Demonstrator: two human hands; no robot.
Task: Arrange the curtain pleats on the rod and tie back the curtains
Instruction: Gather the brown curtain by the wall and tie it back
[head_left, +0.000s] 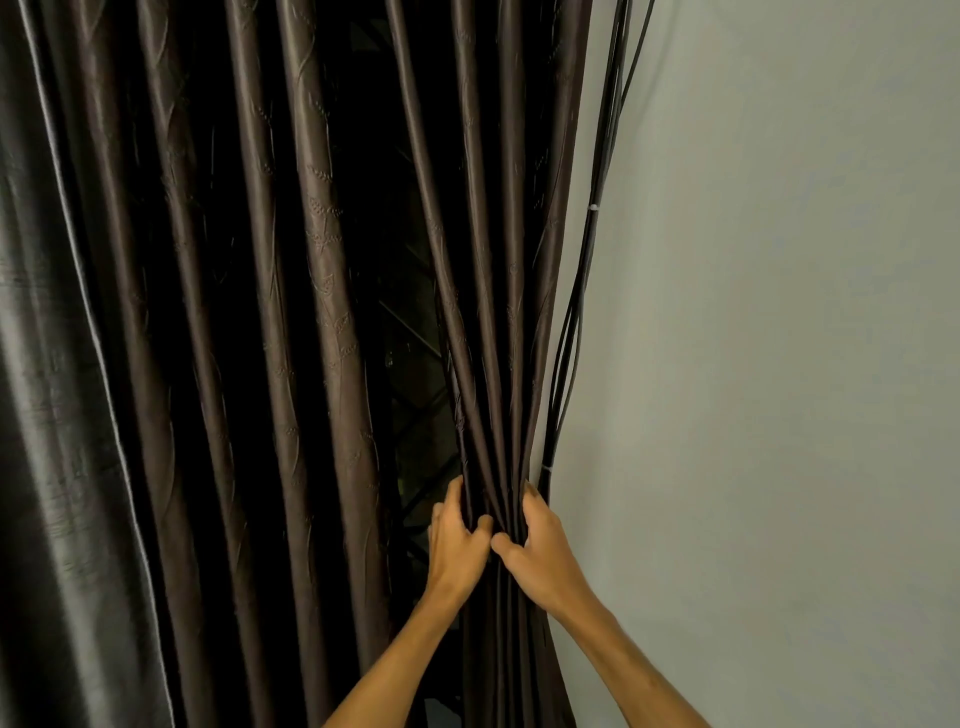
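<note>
A dark brown curtain (322, 291) with an embossed leaf pattern hangs in long vertical pleats across the left and middle. Its right-hand pleats (493, 364) are drawn together into a narrow bunch near the wall. My left hand (460, 545) grips the bunch from the left, fingers curled behind the folds. From the right, my right hand (540, 545) grips the same bunch, thumb across the front. Both thumbs nearly meet. The rod is out of view above.
A plain pale wall (779, 364) fills the right side. Several thin black cables (582, 291) run down the wall just right of the curtain edge, held by small white clips. A dark gap (410, 374) between pleats shows a metal grille behind.
</note>
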